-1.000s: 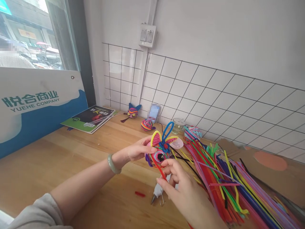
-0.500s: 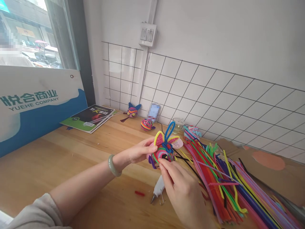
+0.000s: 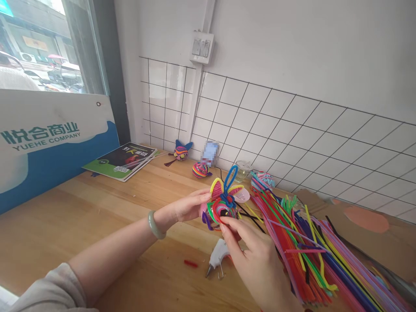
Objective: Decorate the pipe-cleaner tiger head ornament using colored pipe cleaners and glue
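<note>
My left hand (image 3: 194, 205) grips the side of a colourful pipe-cleaner animal head (image 3: 213, 212), raised over the table. The head has yellow-edged pink ears, a blue loop on top and striped bands of green, red and pink. At its front, my right hand (image 3: 251, 251) pinches a red pipe cleaner (image 3: 216, 215) between thumb and fingertips, against the face. Part of the face is hidden behind those fingers. Below my hands a white glue gun (image 3: 217, 255) lies on its side, and a short red piece of pipe cleaner (image 3: 190, 263) is to its left.
Bundled pipe cleaners (image 3: 305, 251) in many colours cover the right of the wooden table (image 3: 139, 247). Behind stand finished heads (image 3: 181, 150), a phone (image 3: 209, 152) and a glass jar (image 3: 243, 171). Books (image 3: 121, 160) lie back left, by a signboard (image 3: 55, 147). Cardboard (image 3: 344, 229) lies far right.
My right hand has shifted slightly right and down, and the red pipe cleaner now shows curving off the face. My left fingers have moved slightly on the head; more of the glue gun shows.
</note>
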`<state>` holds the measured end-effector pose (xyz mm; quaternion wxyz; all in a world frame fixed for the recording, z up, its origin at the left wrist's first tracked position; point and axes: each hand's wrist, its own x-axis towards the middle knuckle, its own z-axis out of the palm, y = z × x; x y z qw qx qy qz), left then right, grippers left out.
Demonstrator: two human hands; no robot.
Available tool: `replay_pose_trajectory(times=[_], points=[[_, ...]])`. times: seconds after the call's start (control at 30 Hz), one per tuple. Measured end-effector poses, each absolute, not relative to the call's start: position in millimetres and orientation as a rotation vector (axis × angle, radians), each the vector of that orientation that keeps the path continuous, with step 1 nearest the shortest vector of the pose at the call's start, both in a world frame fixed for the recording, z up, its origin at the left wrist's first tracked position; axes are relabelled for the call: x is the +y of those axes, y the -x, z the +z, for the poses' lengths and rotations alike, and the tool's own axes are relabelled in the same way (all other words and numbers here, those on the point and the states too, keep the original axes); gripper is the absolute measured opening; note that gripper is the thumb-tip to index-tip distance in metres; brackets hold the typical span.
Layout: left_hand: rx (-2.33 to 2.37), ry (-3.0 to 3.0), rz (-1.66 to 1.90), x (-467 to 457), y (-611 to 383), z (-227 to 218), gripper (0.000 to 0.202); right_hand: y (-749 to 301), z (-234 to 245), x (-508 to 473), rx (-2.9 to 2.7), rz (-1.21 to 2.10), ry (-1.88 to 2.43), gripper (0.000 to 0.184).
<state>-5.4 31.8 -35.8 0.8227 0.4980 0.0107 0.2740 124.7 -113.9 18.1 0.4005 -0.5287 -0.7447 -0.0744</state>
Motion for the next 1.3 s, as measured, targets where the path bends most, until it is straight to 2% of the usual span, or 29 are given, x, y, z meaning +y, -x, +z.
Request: replay_pose_trajectory(times=[0.23,0.5,0.67,0.83,1.0,1.3], points=[[0.013,-1.117,0.493,34.7,8.0,-35.6,0.063,-127.9,15.9,-109.3,-1.826,-0.127,1.347,0.018],[0.047,-1.135,0.586,44.0,10.5,-35.4,0.059,-134.9,23.8,-117.1,-1.762,0.077,1.431,0.018],[0.143,-1.085,0.812,54.8,10.4,-35.8,0.056,-120.8,20.7,-126.5,-2.094,0.165,1.536,0.017],[0.208,-1.035,0.892,58.7,9.5,-34.8,0.058,-90.0,3.1,-128.3,-2.525,0.155,1.781,0.015],[0.245,-1.043,0.908,58.4,9.7,-35.3,0.060,-70.7,-17.9,-123.1,-2.600,0.117,1.806,0.013],[0.281,-1.051,0.942,60.6,9.6,-35.4,0.063,-58.6,-76.7,-109.1,-2.586,-0.150,1.483,0.020]])
